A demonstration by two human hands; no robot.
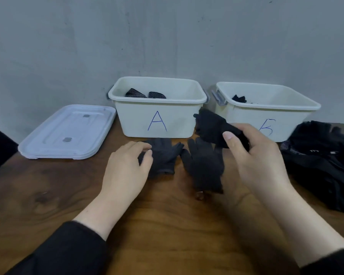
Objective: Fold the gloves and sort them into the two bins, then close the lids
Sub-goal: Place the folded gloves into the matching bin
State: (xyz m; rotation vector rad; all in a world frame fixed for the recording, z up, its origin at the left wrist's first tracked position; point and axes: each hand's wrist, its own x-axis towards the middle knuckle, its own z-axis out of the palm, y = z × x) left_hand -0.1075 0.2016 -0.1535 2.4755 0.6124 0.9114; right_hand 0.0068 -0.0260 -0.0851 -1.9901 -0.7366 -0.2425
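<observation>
Worktop [48, 205] of dark brown wood fills the lower part of the view, and it stands against a grey wall [167, 36]. At the back of it two white bins stand side by side, both without lid. The bin marked A [157, 118] is on the left and has dark gloves inside; the second bin [270, 110], to the right, carries a blue letter partly hidden by the right hand and also has something dark inside. White lids [68, 132] lie stacked flat, left of bin A. At the right edge a pile of black gloves [322, 163] lies on the wood.

In front of the bins two dark grey gloves lie flat, near each other. The left hand [127, 171] rests with curled fingers on the left glove [163, 157] and pinches its edge. The middle glove [205, 167] lies free, its fingers pointing to the bins. The right hand [256, 155] is raised over the worktop and grips a folded dark glove [213, 126] between thumb and fingers, in front of the gap between the two bins.
</observation>
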